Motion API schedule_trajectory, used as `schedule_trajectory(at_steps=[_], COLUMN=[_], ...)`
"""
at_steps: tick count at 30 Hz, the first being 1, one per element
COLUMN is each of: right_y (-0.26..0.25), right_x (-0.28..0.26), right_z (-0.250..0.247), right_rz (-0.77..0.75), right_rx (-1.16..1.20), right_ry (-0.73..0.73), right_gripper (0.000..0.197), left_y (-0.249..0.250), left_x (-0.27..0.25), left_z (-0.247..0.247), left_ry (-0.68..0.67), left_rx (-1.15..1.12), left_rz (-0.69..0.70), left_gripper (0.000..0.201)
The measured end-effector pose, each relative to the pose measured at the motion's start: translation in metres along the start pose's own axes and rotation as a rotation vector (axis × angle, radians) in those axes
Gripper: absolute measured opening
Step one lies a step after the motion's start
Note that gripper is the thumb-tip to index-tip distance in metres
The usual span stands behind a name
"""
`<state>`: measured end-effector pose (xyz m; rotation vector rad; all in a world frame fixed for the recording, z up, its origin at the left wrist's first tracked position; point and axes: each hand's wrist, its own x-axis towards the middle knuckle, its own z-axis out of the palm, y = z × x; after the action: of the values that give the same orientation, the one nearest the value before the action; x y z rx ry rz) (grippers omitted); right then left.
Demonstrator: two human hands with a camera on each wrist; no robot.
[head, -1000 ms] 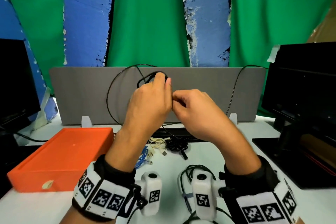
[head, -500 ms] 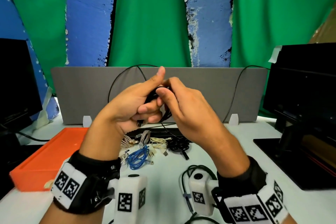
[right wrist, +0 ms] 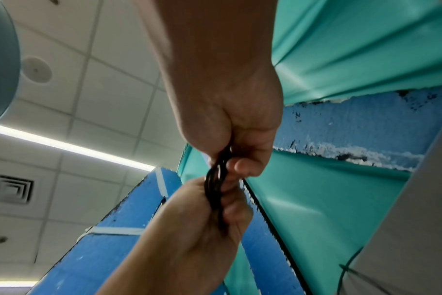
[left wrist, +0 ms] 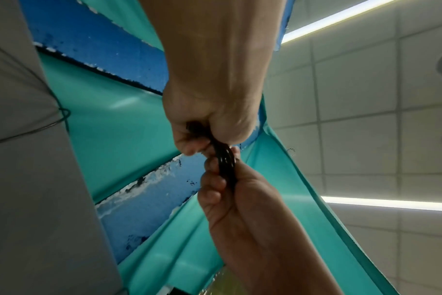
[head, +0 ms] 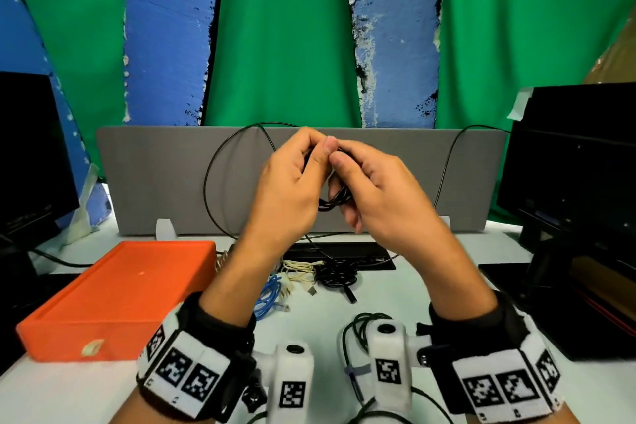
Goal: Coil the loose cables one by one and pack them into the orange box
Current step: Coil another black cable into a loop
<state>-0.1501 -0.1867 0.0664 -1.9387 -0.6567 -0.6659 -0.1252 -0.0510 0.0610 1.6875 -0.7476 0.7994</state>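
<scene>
I hold the thin black coiled cable (head: 335,200) up over the white table (head: 395,289), my left hand (head: 289,182) and right hand (head: 375,189) together, fingers curled round its loops. The flat orange plastic box (head: 113,299) sits near left; other loose cables (head: 309,275) lie beside it.

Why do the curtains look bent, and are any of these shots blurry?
Head view: wide lens bows the curtains, sharp overall. Left wrist view: ceiling lights glare, cable smeared. Right wrist view: left hand soft and dim.
</scene>
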Motion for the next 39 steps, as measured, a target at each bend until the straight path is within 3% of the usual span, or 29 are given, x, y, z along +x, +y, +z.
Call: schedule_trajectory(at_steps=[2,5,9,14,17,19,21,24,27,29,31,35,39], right_y=[0.000,0.002,0.002,-0.004,-0.005,-0.004,-0.002,-0.002,-0.002,-0.003,-0.003,-0.003,-0.006], right_x=[-0.001,-0.001,0.000,0.000,-0.002,-0.002,-0.002,-0.004,-0.005,-0.005,-0.004,-0.003,-0.003], right_z=[-0.008,-0.011,-0.002,0.011,0.007,0.003,0.002,0.008,0.012,0.013,0.010,0.007,0.009], right_rz=[0.035,0.059,0.059,0.120,0.194,0.196,0.155,0.126,0.120,0.111,0.128,0.155,0.153], right_rx=[0.007,0.021,0.098,0.302,0.329,0.193,-0.123,-0.410,-0.638,-0.766,-0.815,-0.841,-0.812], right_ry=[-0.072,-0.033,0.104,0.094,0.059,0.055,0.072,0.041,-0.065,-0.084,-0.063,-0.023,-0.015], right_gripper=[0.021,0.023,0.024,0.028,0.028,0.028,0.028,0.030,0.026,0.023,0.023,0.022,0.021], left_y=[-0.003,-0.006,-0.008,-0.006,-0.009,-0.007,-0.005,-0.006,-0.011,-0.009,-0.003,0.012,0.012], left_x=[-0.001,-0.001,0.002,0.000,0.000,0.000,0.001,0.007,0.014,0.014,0.012,0.008,0.010], left_z=[-0.001,-0.006,-0.018,-0.004,-0.002,-0.007,-0.012,-0.020,-0.028,-0.030,-0.033,-0.043,-0.049], left_ry=[0.006,-0.035,-0.153,0.005,-0.022,-0.065,-0.095,-0.119,-0.118,-0.081,-0.079,-0.243,-0.296], left_rx=[0.129,0.268,0.282,0.181,0.147,0.181,0.201,0.173,0.201,0.219,0.195,0.133,-0.091], left_rz=[0.080,0.149,0.092,0.038,0.011,0.052,0.048,-0.140,-0.284,-0.326,-0.316,-0.301,-0.361], left_gripper=[0.027,0.031,0.031,0.024,0.024,0.026,0.034,0.051,0.028,0.024,0.024,0.014,0.014])
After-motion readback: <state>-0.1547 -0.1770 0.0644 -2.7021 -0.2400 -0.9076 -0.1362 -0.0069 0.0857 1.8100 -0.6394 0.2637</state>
